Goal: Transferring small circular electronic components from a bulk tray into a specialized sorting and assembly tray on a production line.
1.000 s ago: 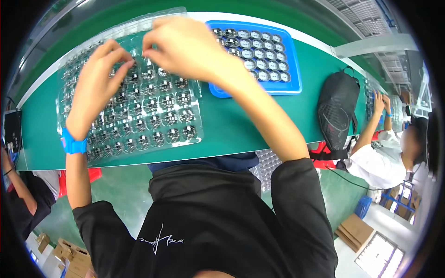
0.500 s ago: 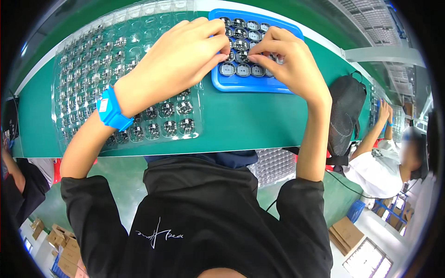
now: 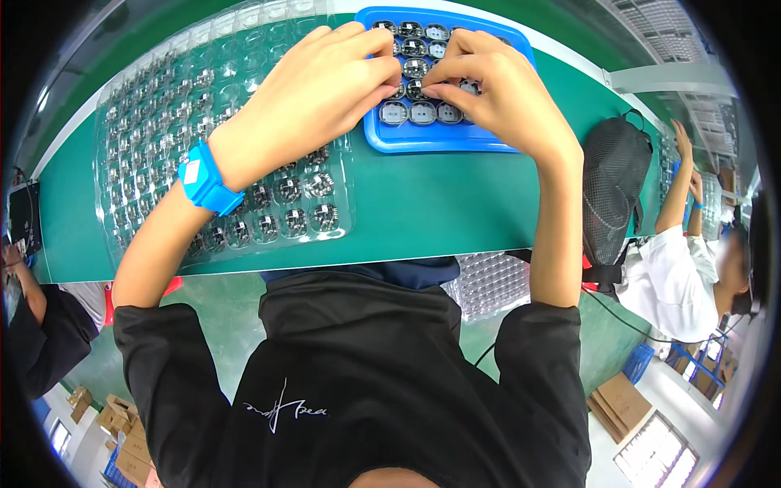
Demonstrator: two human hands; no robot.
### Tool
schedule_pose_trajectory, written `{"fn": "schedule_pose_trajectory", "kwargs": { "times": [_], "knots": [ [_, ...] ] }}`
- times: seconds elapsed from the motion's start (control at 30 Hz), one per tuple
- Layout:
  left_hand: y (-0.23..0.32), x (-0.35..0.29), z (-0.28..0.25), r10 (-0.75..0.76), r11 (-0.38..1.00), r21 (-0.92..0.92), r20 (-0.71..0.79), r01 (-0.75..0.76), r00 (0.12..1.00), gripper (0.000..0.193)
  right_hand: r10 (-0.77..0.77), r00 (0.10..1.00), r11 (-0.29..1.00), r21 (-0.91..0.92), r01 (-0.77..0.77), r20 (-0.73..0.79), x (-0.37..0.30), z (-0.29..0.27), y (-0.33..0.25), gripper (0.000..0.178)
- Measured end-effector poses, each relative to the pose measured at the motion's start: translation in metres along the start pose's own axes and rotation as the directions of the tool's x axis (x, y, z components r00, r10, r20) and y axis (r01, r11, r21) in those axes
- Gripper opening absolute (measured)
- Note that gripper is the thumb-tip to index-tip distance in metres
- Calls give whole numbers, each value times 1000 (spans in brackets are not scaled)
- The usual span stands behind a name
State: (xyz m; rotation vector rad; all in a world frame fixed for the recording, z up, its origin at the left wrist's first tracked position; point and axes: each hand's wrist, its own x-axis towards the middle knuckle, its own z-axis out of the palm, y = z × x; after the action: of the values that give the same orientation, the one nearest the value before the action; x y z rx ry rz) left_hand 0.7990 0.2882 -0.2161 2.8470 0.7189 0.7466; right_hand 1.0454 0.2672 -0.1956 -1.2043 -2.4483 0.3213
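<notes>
Both my hands work over a blue tray (image 3: pixel 443 146) at the far middle of the table. Rows of small round electronic parts lie in it, some with dark circuit boards (image 3: pixel 415 68), others pale grey housings (image 3: pixel 394 112). My left hand (image 3: pixel 333 77), with a blue band (image 3: pixel 203 183) on its wrist, is closed in a pinch at the tray's left side. What its fingertips hold is hidden. My right hand (image 3: pixel 496 89) is closed too, thumb and forefinger together at the edge of a dark round part (image 3: pixel 416 88) in the second-nearest row. Anything between them is too small to make out.
A clear plastic blister tray (image 3: pixel 346 220) with many circuit boards lies left, partly beneath my left forearm. A black mesh bag (image 3: pixel 614 187) rests at the table's right end. More blister trays (image 3: pixel 488 285) sit below the table edge. People work at both sides.
The whole view has shifted slightly. Both hands stay pinched over the blue tray, my right fingertips a touch nearer the dark part. The person at right has raised an arm.
</notes>
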Motion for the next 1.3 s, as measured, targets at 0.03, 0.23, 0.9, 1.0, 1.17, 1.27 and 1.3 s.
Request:
{"fn": "schedule_pose_trajectory", "kwargs": {
  "times": [0.03,0.23,0.9,1.0,1.17,1.27,1.3],
  "knots": [
    [0,0,1,7,1000,2,-3,-7,1000,11,-1,1000,1000,1,1,1,0,1,0,12],
    [2,1,4,23,999,29,-3,-23,1000,11,4,1000,1000,-22,-4,25,1,1,-1,11],
    [3,-83,-62,-292,949,-92,116,303,949,20,-143,989,990,21,142,25,55,40,-75,18],
    [-4,-74,-59,-337,938,-65,54,340,940,19,-94,995,994,-50,95,24,61,50,-69,17],
    [-14,-71,-53,-301,953,55,118,297,946,16,-101,994,993,-70,98,-40,64,60,-70,13],
    [-9,-65,-53,-267,958,122,52,260,962,14,-137,984,988,54,144,-117,54,26,-57,14],
    [-2,-60,-57,-256,962,101,-6,256,967,13,-87,992,993,67,93,-88,45,11,-52,13]
  ]
}}
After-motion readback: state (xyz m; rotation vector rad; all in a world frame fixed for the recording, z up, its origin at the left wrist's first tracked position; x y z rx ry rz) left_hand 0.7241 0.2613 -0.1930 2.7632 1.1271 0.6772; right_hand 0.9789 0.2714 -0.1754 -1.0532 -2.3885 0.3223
